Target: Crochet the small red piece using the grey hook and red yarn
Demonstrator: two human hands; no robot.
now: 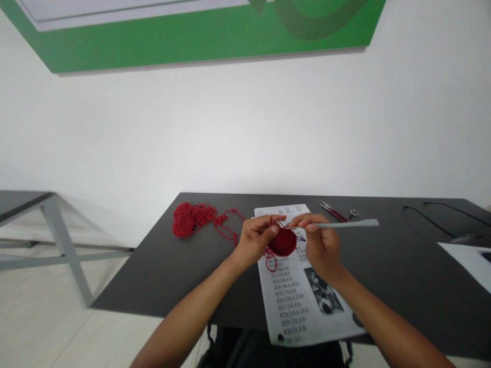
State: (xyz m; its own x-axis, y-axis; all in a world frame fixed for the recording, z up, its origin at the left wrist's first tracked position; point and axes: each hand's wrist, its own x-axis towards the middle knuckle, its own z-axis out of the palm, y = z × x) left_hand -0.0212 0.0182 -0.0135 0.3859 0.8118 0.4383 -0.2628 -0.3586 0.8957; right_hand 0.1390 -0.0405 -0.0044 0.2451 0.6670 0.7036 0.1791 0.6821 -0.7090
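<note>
My left hand (256, 236) pinches the edge of a round dark-red crochet piece (283, 243), with a strand of yarn running up over its index finger. Closed around a crochet hook with a long grey handle (351, 224) is my right hand (320, 240). The hook's thin metal tip reaches the upper edge of the crochet piece, but I cannot make out the stitch there. A small purple clip-like marker (302, 238) shows at the piece's right side. Loose loops of red yarn (271, 261) hang below my left hand.
A ball of red yarn (184, 221) lies at the left of the dark table (184, 276), its tangled strand trailing to my hands. Beneath my hands is a printed pattern sheet (291, 327). Small scissors (353, 213), red-handled snips (333, 211), eyeglasses (456, 237) and another paper (468, 263) lie right.
</note>
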